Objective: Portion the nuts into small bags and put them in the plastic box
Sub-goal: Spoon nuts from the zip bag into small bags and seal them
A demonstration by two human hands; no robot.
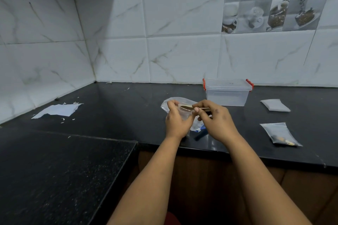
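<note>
Both grips are busy over the middle of the dark table (128, 107). My left hand (176, 121) has its fingers curled round a small clear bag (183, 113), holding it upright with its mouth turned up and toward the right. My right hand (215, 120) pinches the handle of a wooden spoon (190, 108) between thumb and fingertips. The spoon's long axis runs nearly level, left to right, with its bowl end pointing left into the bag's mouth. I cannot tell what lies in the bowl.

Beneath and behind my hands sits a larger crumpled clear bag (175, 101) on the table, with a blue patch near its lower end; its contents are hidden from me.

Just behind my right hand, near the tiled wall (182, 56), stands the plastic box (227, 93), clear with red clips at both ends, its long axis running left to right along the wall.

To the right lie two flat bags: a filled bag (280, 134) with nuts gathered at its near end, its long axis angled away from me, and farther back an empty bag (275, 105).

Far left, a torn sheet of paper (58, 110) lies among small scraps.
</note>
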